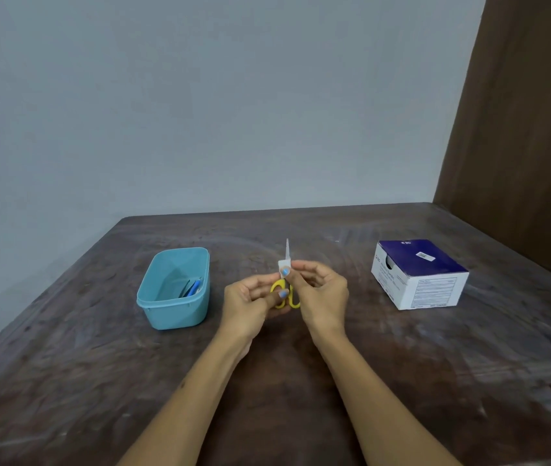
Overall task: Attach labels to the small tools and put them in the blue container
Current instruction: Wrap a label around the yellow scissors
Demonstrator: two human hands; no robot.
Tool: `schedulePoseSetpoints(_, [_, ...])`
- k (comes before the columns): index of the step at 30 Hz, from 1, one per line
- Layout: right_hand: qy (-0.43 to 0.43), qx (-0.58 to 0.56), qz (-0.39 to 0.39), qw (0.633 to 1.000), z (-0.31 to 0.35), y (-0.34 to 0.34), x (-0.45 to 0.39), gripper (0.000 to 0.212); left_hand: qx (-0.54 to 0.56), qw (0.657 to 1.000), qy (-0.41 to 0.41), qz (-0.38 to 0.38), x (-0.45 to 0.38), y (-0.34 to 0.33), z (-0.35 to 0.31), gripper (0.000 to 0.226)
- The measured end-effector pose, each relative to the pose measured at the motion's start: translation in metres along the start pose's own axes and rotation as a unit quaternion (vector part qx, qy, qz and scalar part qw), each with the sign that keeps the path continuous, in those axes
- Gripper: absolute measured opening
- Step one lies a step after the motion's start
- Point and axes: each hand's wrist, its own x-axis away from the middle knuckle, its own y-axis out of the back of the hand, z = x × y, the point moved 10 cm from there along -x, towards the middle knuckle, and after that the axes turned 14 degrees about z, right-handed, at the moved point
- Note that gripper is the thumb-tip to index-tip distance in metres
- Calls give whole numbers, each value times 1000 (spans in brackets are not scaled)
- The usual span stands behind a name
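Head view: over a scuffed brown tabletop (301, 381), a person wraps a white label (284, 265) round the blades of yellow-handled scissors (282, 299), held point-up and clear of the surface. The risk here, as I judge it, is the label creasing or sticking to itself if the fingers slip, or a fingertip catching the exposed point. The left hand (250, 302) is curled round the yellow handles, gripping them; the right hand (319, 290) pinches the label against the blade between thumb and forefinger. To the left, well apart, sits the blue container (153, 297), already holding a few small tools. A white-and-navy box (418, 277) stands at right.
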Motion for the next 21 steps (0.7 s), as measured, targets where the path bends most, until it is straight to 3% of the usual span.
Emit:
schedulePoseSetpoints(3, [-16, 17, 27, 999, -8, -6, -1, 8, -6, 1000, -2, -7, 0, 5, -2, 24])
schedulePoseSetpoints(7, [-21, 1, -13, 1000, -11, 5, -3, 8, -8, 999, 19, 41, 0, -8, 0, 23])
schedulePoseSetpoints(15, [-24, 5, 44, 999, -13, -9, -4, 8, -33, 999, -22, -30, 2, 9, -8, 26])
schedulePoseSetpoints(21, [-19, -26, 16, 999, -8, -4, -2, 7, -36, 999, 8, 26, 0, -6, -1, 24])
